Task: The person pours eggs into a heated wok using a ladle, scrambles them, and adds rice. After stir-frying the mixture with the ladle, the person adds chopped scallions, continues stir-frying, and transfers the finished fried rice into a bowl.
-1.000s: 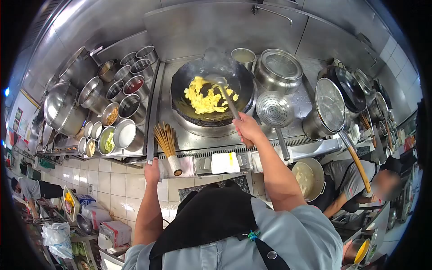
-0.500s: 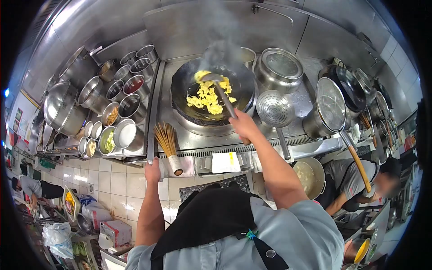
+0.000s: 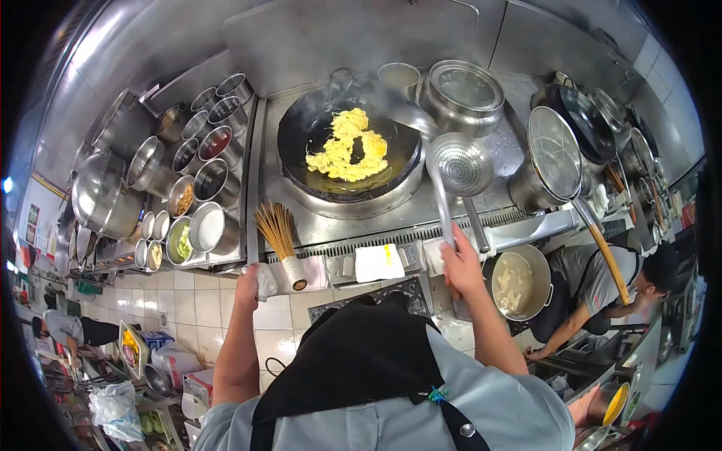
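My right hand is closed around the handle of a metal wok ladle. The ladle's head, blurred by motion, is raised over the wok's right rim. Yellow scrambled egg lies spread in the black wok, clear of the ladle. At the front edge of the stove, left of the wok, my left hand is closed on a white cloth. Just right of that hand, a bamboo wok brush rests on the stove edge.
Left of the wok stand several metal containers of ingredients. A perforated skimmer and a lidded pot are to its right. A mesh strainer tops another pot. Another person bends low near a pot of pale food.
My right hand has drawn back toward me and right, lifting the ladle out of the egg. The egg now lies in a broader, joined mass. The white cloth shows more clearly at my left hand.
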Motion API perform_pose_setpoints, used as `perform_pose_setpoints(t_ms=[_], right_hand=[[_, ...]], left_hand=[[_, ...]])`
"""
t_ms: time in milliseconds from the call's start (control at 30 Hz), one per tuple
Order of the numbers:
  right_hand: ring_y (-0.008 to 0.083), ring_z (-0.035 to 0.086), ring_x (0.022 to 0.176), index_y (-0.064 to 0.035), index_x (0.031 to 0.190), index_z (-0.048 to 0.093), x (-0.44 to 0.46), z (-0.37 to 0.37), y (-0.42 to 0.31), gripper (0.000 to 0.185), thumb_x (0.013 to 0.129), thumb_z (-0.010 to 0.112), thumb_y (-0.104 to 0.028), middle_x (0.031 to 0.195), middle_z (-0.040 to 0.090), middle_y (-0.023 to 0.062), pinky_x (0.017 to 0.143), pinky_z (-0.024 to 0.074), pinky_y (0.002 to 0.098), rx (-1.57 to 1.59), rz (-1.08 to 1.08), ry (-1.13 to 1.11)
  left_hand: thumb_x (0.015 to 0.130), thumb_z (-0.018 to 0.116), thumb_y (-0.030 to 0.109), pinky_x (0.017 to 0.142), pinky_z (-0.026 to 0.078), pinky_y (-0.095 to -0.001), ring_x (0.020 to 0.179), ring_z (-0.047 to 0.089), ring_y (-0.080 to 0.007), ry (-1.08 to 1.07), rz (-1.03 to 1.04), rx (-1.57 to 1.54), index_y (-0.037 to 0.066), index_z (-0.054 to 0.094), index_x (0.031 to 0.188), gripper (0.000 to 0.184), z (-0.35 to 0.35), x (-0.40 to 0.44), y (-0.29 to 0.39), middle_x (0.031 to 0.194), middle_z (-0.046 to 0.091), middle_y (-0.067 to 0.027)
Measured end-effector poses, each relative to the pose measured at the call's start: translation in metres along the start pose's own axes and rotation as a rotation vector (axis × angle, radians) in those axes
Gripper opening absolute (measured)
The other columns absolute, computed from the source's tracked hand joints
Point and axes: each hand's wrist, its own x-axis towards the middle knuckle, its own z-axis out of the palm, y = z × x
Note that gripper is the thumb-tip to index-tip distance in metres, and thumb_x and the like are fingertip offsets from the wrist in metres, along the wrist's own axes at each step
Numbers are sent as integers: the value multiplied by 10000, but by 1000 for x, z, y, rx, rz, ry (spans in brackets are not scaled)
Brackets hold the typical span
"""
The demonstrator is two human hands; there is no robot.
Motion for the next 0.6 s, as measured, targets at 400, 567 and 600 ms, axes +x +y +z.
perform_pose_setpoints(t_ms=[400, 567, 600], right_hand=[[441, 601, 1219, -81, 1471, 477, -70, -18, 124, 618, 914, 688, -247, 1301, 628, 276, 1024, 482, 489, -642, -58, 317], [334, 658, 1104, 3, 1331, 586, -184, 20, 129, 428, 947, 652, -175, 1221, 658, 190, 999, 513, 421, -640, -42, 643], [300, 672, 1053, 2, 1328, 583, -213, 30, 136, 411, 957, 639, -168, 1199, 659, 170, 940, 536, 408, -457, 10, 720]], left_hand=[[1020, 541, 453, 551, 548, -371, 698, 675, -196, -630, -206, -370, 142, 647, 1050, 330, 115, -39, 52, 831, 676, -1], [995, 555, 485, 519, 516, -365, 659, 639, -180, -827, -391, -47, 167, 645, 1003, 330, 143, -96, 72, 797, 655, -1], [988, 552, 496, 498, 484, -351, 631, 621, -188, -914, -437, -43, 162, 638, 1006, 346, 139, -88, 66, 802, 653, -17]])
